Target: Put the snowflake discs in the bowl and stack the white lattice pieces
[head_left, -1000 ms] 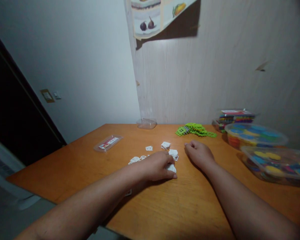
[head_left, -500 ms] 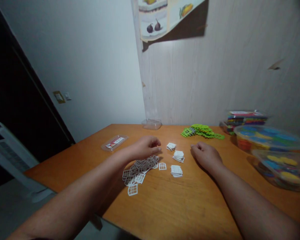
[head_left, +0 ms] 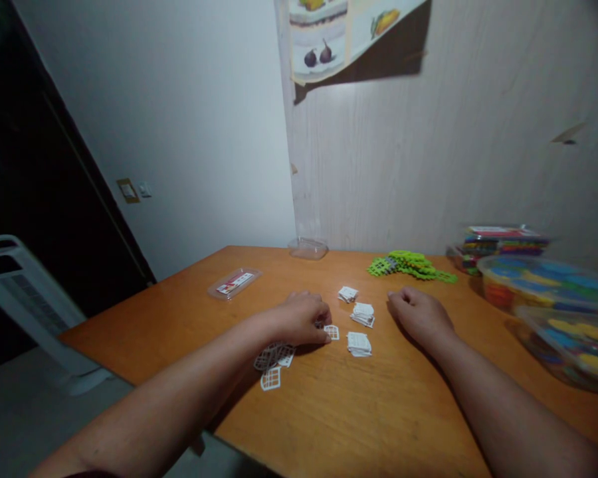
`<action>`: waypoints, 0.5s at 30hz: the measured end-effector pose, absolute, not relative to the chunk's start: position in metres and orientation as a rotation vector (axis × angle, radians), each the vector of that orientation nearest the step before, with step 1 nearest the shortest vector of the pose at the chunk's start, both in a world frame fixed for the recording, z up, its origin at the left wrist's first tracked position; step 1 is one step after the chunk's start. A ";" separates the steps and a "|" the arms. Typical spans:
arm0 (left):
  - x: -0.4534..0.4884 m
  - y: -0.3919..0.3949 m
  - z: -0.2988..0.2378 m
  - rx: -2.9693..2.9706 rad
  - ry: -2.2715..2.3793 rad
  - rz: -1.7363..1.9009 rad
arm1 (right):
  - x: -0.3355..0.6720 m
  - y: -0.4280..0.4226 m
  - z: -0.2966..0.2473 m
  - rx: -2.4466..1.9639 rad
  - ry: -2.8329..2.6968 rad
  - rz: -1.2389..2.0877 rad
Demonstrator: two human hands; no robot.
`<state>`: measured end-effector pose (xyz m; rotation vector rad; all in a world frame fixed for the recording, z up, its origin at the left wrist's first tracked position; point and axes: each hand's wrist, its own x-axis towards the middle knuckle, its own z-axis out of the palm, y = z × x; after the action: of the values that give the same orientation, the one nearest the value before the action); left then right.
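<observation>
My left hand (head_left: 306,320) is low over the table, fingers curled, with thumb and fingertips at the left edge of a small white window-shaped lattice piece (head_left: 333,332). Beneath my wrist lies a loose pile of similar white pieces (head_left: 274,357), partly hidden by the hand and forearm; one piece (head_left: 270,378) sits at its near end. To the right of this hand are three small stacks of white pieces: a far one (head_left: 347,293), a middle one (head_left: 363,315) and a near one (head_left: 359,344). My right hand (head_left: 421,313) rests closed on the table, right of the stacks, with nothing visible in it.
A clear plastic tray with a label (head_left: 235,284) lies at the left; another clear tray (head_left: 307,248) is by the wall. Green lattice pieces (head_left: 409,265) are heaped at the back. Tubs of colourful pieces (head_left: 543,279) and stacked packs (head_left: 503,242) stand at the right on the wooden table (head_left: 299,418).
My left hand has come down and nearer, from above the pile to the single white piece beside it. My right hand stays closed in place. The whole view has shifted slightly.
</observation>
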<state>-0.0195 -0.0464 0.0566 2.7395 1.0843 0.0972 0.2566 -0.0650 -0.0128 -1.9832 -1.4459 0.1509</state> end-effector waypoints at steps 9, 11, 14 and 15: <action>-0.010 -0.042 0.058 2.566 1.161 0.090 | 0.254 -0.067 -0.010 -1.967 -1.437 0.154; -0.010 -0.043 0.058 2.520 1.171 0.091 | 0.254 -0.067 -0.011 -1.968 -1.429 0.156; -0.010 -0.044 0.055 2.390 1.156 0.129 | 0.254 -0.067 -0.011 -1.978 -1.419 0.165; -0.010 -0.044 0.053 2.330 1.146 0.151 | 0.254 -0.067 -0.011 -1.980 -1.418 0.165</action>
<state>-0.0105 -0.0435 0.0532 2.3300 1.1465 0.1506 0.2539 -0.0668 -0.0107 -1.9803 -1.4178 0.1653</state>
